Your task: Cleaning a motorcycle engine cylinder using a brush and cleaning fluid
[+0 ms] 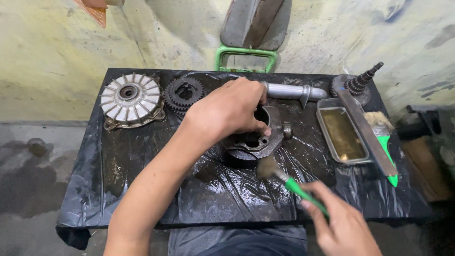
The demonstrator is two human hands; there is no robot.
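On the black-covered table (142, 189), left hand (230, 109) grips the metal housing (265, 140); right hand (343, 225) clasps a green-handled brush (284, 178).

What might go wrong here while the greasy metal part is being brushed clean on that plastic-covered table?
The left hand grips the oily metal part, which could slip on the wet plastic sheet. The brush in the right hand may flick grime about. The tray of liquid carries a flat bar and could tip.

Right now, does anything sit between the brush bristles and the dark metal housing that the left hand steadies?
Nothing visible does. The brush in the right hand has its bristles at the metal housing, which the left hand grips from above.
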